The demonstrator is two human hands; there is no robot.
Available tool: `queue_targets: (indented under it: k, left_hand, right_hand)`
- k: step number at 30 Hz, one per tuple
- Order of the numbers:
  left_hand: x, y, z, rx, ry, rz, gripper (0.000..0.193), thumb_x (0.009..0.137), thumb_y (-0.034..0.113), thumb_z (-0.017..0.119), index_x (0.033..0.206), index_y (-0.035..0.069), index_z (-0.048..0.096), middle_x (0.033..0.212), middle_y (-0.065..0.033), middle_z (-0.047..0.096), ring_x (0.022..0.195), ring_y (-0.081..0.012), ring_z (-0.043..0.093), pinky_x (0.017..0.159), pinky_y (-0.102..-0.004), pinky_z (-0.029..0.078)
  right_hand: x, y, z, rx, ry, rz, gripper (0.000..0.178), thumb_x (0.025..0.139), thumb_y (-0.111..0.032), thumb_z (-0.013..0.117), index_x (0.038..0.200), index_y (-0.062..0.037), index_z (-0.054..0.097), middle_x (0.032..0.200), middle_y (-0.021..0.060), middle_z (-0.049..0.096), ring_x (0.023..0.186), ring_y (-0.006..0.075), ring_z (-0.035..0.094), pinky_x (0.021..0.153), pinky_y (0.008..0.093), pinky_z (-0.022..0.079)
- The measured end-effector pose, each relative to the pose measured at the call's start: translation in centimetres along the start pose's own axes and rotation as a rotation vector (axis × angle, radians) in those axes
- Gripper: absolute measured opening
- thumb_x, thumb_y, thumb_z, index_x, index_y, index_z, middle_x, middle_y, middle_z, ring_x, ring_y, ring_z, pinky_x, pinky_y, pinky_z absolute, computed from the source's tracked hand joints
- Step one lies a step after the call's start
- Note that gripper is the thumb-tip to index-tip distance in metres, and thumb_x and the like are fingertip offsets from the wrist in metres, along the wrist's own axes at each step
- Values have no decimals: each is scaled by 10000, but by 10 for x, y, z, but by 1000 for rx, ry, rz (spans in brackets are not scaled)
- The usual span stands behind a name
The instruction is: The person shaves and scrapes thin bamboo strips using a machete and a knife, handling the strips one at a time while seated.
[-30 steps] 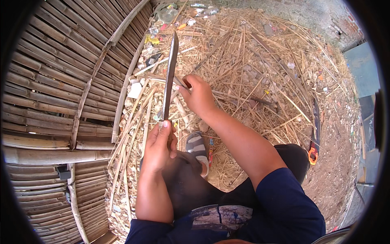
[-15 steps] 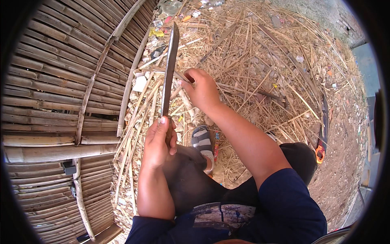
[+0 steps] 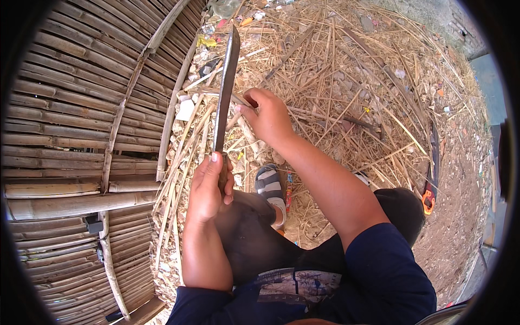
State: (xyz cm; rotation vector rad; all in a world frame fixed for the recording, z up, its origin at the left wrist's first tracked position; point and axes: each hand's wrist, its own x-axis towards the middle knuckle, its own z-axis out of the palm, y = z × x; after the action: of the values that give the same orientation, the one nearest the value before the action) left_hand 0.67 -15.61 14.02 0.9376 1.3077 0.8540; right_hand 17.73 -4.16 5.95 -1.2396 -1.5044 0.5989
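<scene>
My left hand [image 3: 208, 187] is wrapped round the wooden handle of a machete [image 3: 227, 86], whose long dark blade points up and away with a pale edge along its left side. Ahead and to the right, my right hand [image 3: 266, 116] is closed, thumb and fingers pinching a thin bamboo strip [image 3: 239, 99]. That strip runs leftward behind the blade; whether it touches the metal I cannot tell. Cut bamboo pieces [image 3: 248, 134] lie on the ground just below my right hand.
A bamboo slat wall [image 3: 70, 108] rises along the left. Straw and split strips [image 3: 325, 81] litter the ground. On the right lies a handsaw [image 3: 430, 179] with an orange and black handle. My sandalled foot [image 3: 269, 184] stands between my arms; a concrete wall [image 3: 433, 21] is far right.
Almost nothing differs. My left hand and the machete have shifted very slightly up and to the left; my right hand keeps its pinch in nearly the same place.
</scene>
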Motion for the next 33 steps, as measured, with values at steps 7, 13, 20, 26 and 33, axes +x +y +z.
queue_targets:
  k: [7, 13, 20, 26, 33]
  left_hand:
    - [6, 4, 6, 153, 47, 21, 572, 1010, 633, 481, 947, 68, 543, 539, -26, 447, 396, -121, 399, 373, -261, 310]
    - [16, 11, 2, 34, 207, -22, 523, 1010, 601, 517, 952, 81, 535, 568, -15, 450, 410, -117, 392, 376, -266, 287]
    - [22, 32, 34, 80, 133, -28, 531, 994, 627, 533, 965, 97, 509, 562, -3, 422, 429, -122, 379, 425, -270, 314]
    - [27, 31, 50, 100, 98, -24, 527, 1000, 614, 532, 956, 90, 511, 553, -7, 416, 426, -122, 382, 426, -265, 320]
    - [28, 22, 52, 121, 83, -24, 522, 994, 611, 536, 959, 90, 542, 550, -14, 446, 406, -122, 399, 368, -271, 272]
  right_hand:
    - [-1, 20, -6, 120, -55, 36, 457, 844, -286, 836, 1161, -23, 636, 1001, 159, 681, 929, 290, 690, 829, 421, 547]
    - [-29, 86, -34, 24, -5, 223, 745, 891, -488, 755, 1427, -44, 487, 1362, 249, 537, 1255, 374, 554, 1041, 477, 462]
    - [-121, 235, -119, -324, 138, 741, 473, 928, -392, 712, 1215, -23, 637, 1173, 241, 669, 1145, 368, 641, 949, 440, 507]
    - [-127, 292, -162, -219, 318, 908, 601, 937, -367, 700, 1414, -59, 501, 1224, 228, 675, 1111, 367, 667, 941, 443, 510]
    - [-89, 324, -194, -123, 1, 1010, 699, 980, -385, 638, 1531, -72, 343, 1352, 231, 607, 1189, 365, 607, 1005, 464, 469]
